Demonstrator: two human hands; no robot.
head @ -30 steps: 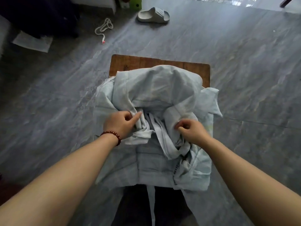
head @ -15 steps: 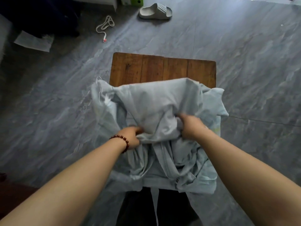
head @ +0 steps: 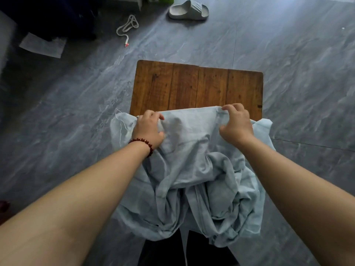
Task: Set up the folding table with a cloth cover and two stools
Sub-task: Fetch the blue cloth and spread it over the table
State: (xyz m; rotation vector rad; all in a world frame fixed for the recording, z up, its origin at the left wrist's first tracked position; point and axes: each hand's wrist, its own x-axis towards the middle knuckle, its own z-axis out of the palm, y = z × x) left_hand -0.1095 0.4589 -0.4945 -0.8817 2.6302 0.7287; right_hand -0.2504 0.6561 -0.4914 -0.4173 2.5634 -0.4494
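A small wooden folding table (head: 196, 87) stands on the grey floor in front of me, its far half bare. A pale blue cloth (head: 192, 169) lies bunched over the table's near edge and hangs down toward my legs. My left hand (head: 148, 129), with a red bead bracelet on the wrist, grips the cloth's upper edge on the left. My right hand (head: 237, 124) pinches the same edge on the right. The stretch of cloth between the hands is pulled fairly flat. No stools are in view.
A grey slipper (head: 189, 10) lies on the floor at the far side. A white cord (head: 127, 27) and a sheet of clear plastic (head: 43, 45) lie at the far left beside dark furniture (head: 48, 14). Grey marble-patterned floor surrounds the table.
Both hands let go of the cloth's bunched middle, moved apart and took hold of its upper edge. The cloth slid toward me, uncovering more of the tabletop.
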